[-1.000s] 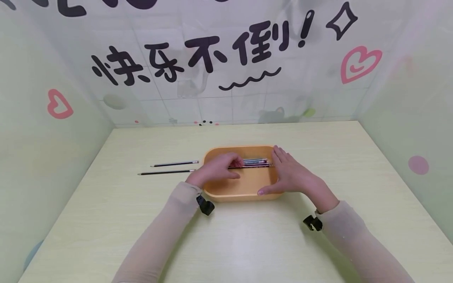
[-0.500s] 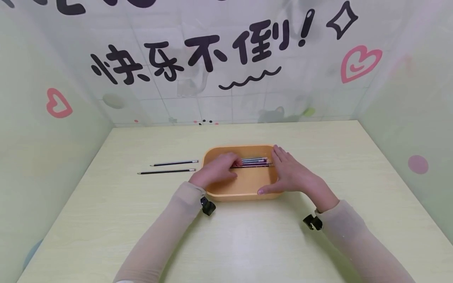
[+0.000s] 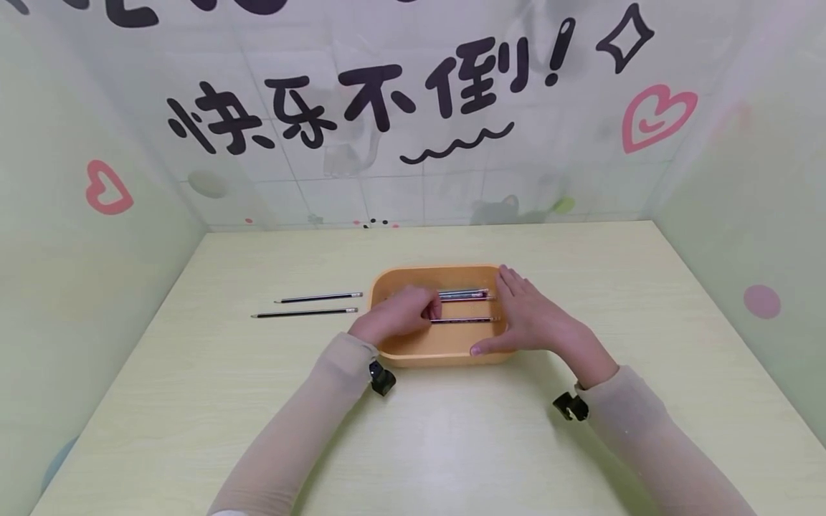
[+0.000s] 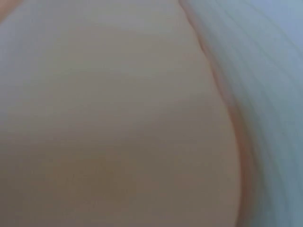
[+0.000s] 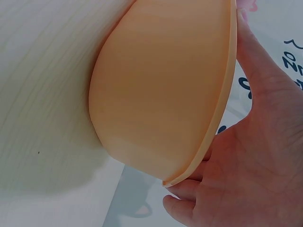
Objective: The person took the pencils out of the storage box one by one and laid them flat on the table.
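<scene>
In the head view, an orange plastic box (image 3: 445,360) stands mid-table. My left hand (image 3: 403,313) reaches into it from the left and pinches a dark pencil (image 3: 463,320), whose far end points right. Behind that pencil lies a small bundle of pencils (image 3: 466,294), partly covered by the hand. My right hand (image 3: 538,320) rests on the box's right end, fingers stretched along the rim and thumb at the front edge. The right wrist view shows the box's outer wall (image 5: 156,90) beside that hand. In the left wrist view, the box wall (image 4: 118,94) is blurred and the hand is hidden.
Two dark pencils, a rear pencil (image 3: 318,297) and a front pencil (image 3: 303,313), lie side by side on the pale wooden table (image 3: 439,444), left of the box. Printed wall sheets (image 3: 413,193) border the table at the back and sides.
My left hand has drawn one dark pencil away from the bundle toward the front of the box. The right hand, the box and the two pencils outside have stayed put.
</scene>
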The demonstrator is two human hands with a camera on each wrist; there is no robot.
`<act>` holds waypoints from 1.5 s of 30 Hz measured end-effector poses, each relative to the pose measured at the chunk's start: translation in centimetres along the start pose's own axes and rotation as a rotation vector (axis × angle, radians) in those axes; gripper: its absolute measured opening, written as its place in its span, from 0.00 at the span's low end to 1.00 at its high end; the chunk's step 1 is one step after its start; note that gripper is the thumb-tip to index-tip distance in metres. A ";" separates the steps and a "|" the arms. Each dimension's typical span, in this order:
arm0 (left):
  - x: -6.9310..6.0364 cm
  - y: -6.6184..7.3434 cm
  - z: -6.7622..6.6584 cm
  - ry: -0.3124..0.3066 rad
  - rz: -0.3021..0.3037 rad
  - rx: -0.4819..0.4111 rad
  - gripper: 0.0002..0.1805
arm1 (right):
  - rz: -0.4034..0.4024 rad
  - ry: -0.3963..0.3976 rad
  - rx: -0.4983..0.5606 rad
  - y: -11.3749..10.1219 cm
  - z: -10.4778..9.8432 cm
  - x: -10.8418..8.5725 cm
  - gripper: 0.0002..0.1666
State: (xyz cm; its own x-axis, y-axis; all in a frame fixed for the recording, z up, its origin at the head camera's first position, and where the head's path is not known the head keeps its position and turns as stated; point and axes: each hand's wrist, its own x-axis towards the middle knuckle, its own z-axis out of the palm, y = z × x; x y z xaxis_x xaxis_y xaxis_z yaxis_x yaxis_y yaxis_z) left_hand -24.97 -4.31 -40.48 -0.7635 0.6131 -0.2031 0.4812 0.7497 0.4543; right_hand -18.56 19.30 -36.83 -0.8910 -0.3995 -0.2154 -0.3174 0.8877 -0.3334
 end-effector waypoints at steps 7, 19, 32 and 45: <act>-0.1 -0.1 0.0 -0.026 -0.010 -0.015 0.08 | 0.002 -0.003 0.006 0.0 0.0 0.0 0.82; -0.5 -0.2 -0.4 0.011 0.029 -0.094 0.08 | -0.012 0.004 0.013 0.1 0.1 0.0 0.82; -1.2 -0.1 -1.6 0.077 0.053 -0.145 0.08 | -0.014 0.019 0.025 0.2 0.0 -0.1 0.82; -2.3 -0.3 -3.0 0.128 0.093 -0.101 0.08 | -0.007 0.013 0.024 0.1 0.1 0.0 0.82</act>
State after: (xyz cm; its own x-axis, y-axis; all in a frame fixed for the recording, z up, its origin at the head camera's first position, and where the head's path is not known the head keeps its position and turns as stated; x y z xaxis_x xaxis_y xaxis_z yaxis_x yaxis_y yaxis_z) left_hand -24.62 -6.66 -37.56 -0.7692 0.6372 -0.0471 0.5115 0.6583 0.5522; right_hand -18.54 19.38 -36.94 -0.8933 -0.4021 -0.2010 -0.3154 0.8792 -0.3571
